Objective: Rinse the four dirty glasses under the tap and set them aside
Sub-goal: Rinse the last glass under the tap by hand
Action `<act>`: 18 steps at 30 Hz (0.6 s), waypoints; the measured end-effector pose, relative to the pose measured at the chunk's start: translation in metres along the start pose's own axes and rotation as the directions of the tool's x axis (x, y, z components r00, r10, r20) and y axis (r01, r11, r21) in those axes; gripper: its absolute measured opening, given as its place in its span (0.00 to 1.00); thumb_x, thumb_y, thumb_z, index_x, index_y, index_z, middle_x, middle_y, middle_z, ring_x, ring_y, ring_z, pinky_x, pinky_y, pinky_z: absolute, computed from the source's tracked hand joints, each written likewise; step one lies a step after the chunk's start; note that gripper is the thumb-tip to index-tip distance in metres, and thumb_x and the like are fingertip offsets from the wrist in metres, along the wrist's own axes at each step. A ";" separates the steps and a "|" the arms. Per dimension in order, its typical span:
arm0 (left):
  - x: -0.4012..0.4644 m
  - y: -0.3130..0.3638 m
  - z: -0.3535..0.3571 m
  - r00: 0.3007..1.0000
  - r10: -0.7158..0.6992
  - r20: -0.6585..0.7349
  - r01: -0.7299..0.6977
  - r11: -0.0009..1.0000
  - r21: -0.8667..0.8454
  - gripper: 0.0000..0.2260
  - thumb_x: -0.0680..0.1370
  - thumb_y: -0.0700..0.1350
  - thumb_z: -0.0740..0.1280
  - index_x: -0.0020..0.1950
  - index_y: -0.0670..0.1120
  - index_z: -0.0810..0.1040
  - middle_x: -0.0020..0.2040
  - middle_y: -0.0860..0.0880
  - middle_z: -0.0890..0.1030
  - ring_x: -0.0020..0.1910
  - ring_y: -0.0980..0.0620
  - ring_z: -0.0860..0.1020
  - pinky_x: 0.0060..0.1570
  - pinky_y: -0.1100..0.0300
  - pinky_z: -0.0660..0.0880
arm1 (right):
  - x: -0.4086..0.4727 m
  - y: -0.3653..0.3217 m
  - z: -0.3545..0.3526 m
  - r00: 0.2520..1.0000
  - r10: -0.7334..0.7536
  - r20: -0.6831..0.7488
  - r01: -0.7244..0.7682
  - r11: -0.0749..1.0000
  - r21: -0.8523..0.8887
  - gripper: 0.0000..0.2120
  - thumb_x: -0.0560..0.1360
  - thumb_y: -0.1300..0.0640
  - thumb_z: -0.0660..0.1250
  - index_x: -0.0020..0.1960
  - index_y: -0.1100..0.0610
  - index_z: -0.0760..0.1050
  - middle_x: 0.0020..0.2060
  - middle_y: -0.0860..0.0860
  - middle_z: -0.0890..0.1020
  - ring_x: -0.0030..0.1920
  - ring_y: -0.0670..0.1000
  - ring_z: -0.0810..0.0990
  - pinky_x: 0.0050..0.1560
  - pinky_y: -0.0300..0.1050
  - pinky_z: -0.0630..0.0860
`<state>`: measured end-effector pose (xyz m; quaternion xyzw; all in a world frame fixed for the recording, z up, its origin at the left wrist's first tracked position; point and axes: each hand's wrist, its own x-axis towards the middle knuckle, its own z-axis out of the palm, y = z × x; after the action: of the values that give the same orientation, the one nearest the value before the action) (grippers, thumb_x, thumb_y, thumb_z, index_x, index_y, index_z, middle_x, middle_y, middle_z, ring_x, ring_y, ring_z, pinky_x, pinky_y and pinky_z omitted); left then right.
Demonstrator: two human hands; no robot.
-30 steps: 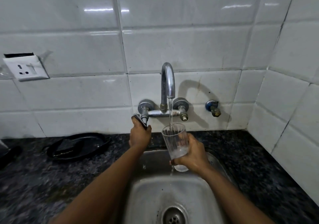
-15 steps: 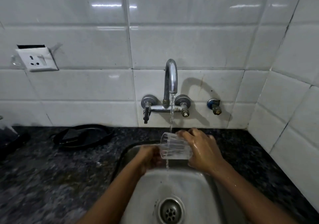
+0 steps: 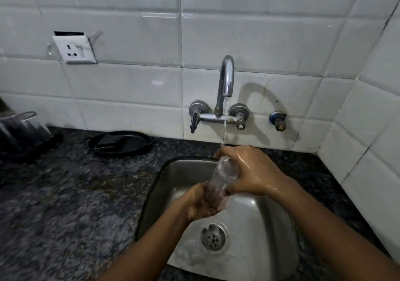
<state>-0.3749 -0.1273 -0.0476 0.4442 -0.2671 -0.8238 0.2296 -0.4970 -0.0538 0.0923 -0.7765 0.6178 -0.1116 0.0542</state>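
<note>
A clear ribbed drinking glass (image 3: pixel 225 174) is held over the steel sink basin (image 3: pixel 255 220) by both hands. The right hand (image 3: pixel 251 172) is curled round its upper end, wet and glistening, with the fingers wrapped over the top. The left hand (image 3: pixel 201 202) is cupped under the lower end, its fingers bent up around the glass (the outline there is blurred, so the exact finger positions cannot be told). The glass is tilted, one end up toward the wall and the other down toward the left palm.

A thin stream of water (image 3: pixel 224 122) is seen falling from the curved chrome tap (image 3: pixel 226 79) onto the right hand's fingers and the upper end of the glass. The tap is mounted on the white tiled wall (image 3: pixel 129 31), with a black lever handle (image 3: pixel 193 122) at its left and a bare valve stem (image 3: pixel 240 119) at its right. A separate small blue-collared valve (image 3: pixel 277 119) is fixed to the wall further right.

Below the hands, the round perforated drain (image 3: pixel 213 237) is set in the basin floor. The basin is sunk into a dark speckled stone table (image 3: pixel 65 194). On the table, left of the sink and near the wall, a flat black pan (image 3: pixel 123 143) is lying, and at the far left edge a shiny metal vessel (image 3: pixel 21 129) is partly visible. A white wall socket (image 3: pixel 74 50) is fixed to the tiles above.
</note>
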 end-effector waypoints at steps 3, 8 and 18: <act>-0.014 -0.014 0.002 0.998 0.043 -0.049 -0.029 0.967 0.253 0.11 0.78 0.47 0.60 0.49 0.44 0.80 0.46 0.44 0.82 0.49 0.48 0.79 0.55 0.52 0.76 | 0.004 -0.008 0.000 1.000 -0.024 0.002 0.024 0.994 0.106 0.37 0.58 0.48 0.79 0.63 0.50 0.69 0.58 0.50 0.78 0.56 0.50 0.75 0.56 0.48 0.75; -0.037 -0.019 -0.019 0.966 0.235 -0.104 -0.138 0.817 0.560 0.09 0.78 0.49 0.59 0.48 0.47 0.76 0.44 0.48 0.79 0.43 0.52 0.75 0.42 0.60 0.72 | 0.009 -0.024 0.003 0.997 -0.068 0.039 0.066 0.996 0.060 0.33 0.57 0.45 0.79 0.58 0.51 0.72 0.54 0.48 0.77 0.53 0.49 0.72 0.55 0.48 0.73; -0.086 0.023 -0.138 0.743 0.628 -0.232 -0.196 0.535 0.822 0.11 0.76 0.50 0.67 0.35 0.49 0.75 0.33 0.51 0.77 0.35 0.53 0.75 0.38 0.60 0.70 | 0.049 -0.091 0.022 0.928 -0.222 -0.298 0.225 0.974 -0.024 0.27 0.61 0.52 0.76 0.57 0.51 0.70 0.53 0.49 0.77 0.53 0.52 0.73 0.47 0.47 0.73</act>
<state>-0.2106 -0.1243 -0.0450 0.6156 -0.6144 -0.4059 0.2807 -0.3949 -0.0820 0.0960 -0.8156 0.5257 -0.2365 -0.0488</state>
